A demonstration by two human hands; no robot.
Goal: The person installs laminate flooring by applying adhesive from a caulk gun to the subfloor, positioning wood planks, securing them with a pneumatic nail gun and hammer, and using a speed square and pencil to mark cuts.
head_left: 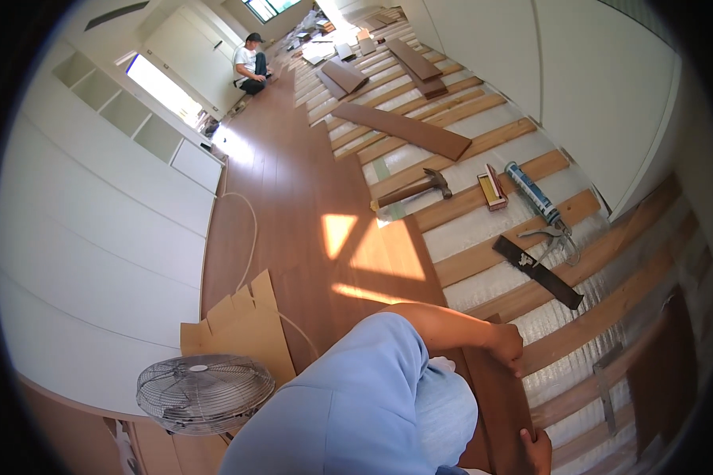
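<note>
I crouch with a brown floorboard (505, 405) in front of my blue-trousered legs, at the edge of the laid floor. My left hand (505, 347) reaches past my knee and curls over the board's far end. Nearer the lower edge, my right hand (537, 451) grips the same board's right side; some of its fingers are hidden. Beyond the hands, across the wooden battens (558, 342), lie a black strip (539, 273), a caulking gun (558, 236) with a blue-and-white tube, an open small box (493, 190) and a claw hammer (408, 191).
A wire-cage fan (204, 389) stands at left beside cut cardboard (245, 318). A pale cable (253, 226) runs along the laid floor. Loose planks (404, 131) rest on the battens farther off. Another person (249, 67) squats at the far left. White cabinets (95, 237) line the left side.
</note>
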